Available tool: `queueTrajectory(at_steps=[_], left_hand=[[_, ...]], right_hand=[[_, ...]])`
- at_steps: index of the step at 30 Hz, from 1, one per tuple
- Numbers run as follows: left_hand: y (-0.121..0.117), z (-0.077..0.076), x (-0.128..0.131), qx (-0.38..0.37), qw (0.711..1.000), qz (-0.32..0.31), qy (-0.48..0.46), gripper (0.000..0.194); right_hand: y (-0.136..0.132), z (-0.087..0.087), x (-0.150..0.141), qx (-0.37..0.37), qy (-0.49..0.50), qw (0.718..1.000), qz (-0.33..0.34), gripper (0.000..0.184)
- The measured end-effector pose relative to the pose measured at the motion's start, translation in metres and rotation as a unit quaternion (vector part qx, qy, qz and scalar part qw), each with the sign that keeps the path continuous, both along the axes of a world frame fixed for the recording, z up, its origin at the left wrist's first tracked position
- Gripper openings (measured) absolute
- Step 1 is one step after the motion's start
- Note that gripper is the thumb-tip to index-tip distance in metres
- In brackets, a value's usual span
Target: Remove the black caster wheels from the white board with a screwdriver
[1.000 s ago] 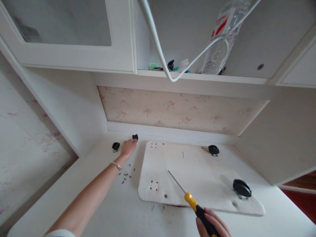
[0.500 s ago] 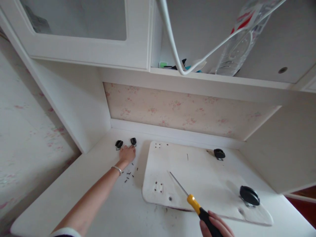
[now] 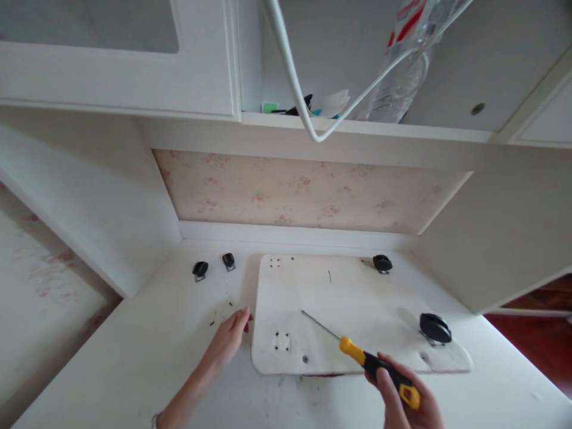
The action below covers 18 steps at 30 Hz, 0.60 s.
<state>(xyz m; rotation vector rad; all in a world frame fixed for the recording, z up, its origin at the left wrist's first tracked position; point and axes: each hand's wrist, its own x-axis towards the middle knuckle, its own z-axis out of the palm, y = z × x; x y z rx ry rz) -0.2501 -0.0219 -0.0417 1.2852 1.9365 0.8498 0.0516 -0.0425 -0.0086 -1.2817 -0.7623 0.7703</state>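
My right hand (image 3: 409,390) is wrapped round the black-and-yellow handle of a screwdriver (image 3: 353,350). Its metal shaft points up and left over a white board (image 3: 339,310) with rounded corners. Just beside the board's left edge is my left hand (image 3: 230,336), fingers curled together; whatever they may hold is hidden. Small dark screws (image 3: 212,323) lie around that hand, some probably covered by it. Two loose black casters with metal plates, one caster (image 3: 201,270) and another caster (image 3: 229,261), rest behind it. On the board's right side sit a back caster (image 3: 382,263) and a front caster (image 3: 435,328).
Groups of screw holes (image 3: 282,341) mark the board's left corners. Dark specks dot the white desktop (image 3: 286,405) in front. Overhead, a white cable (image 3: 292,77) hangs before a shelf holding a clear plastic bottle (image 3: 397,83) and small items. White side panels (image 3: 482,226) flank the desk.
My left hand has come away from the loose casters, moving toward me and down to the screws. The right hand still grips the screwdriver, its handle now more in view. The camera view has shifted.
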Motion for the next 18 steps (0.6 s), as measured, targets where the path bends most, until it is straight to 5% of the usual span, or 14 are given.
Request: queueTrajectory(at_steps=[4, 7, 12, 18], left_hand=[[-0.020, -0.006, 0.035, -0.070, 0.977, 0.069, -0.187, 0.067], [-0.014, -0.016, 0.043, -0.059, 0.974, 0.116, -0.185, 0.065], [0.011, -0.026, 0.029, -0.014, 0.988, 0.075, -0.133, 0.057], [0.018, 0.002, 0.007, 0.022, 0.995, 0.013, -0.101, 0.056]], right_hand=[[0.015, 0.012, 0.006, 0.016, 0.029, 0.999, -0.023, 0.044], [0.027, 0.026, 0.016, 0.031, -0.001, 0.999, -0.042, 0.044], [0.038, 0.047, 0.043, 0.072, -0.061, 0.988, -0.122, 0.043], [0.031, 0.078, 0.073, 0.186, 0.027, 0.961, -0.202, 0.026]])
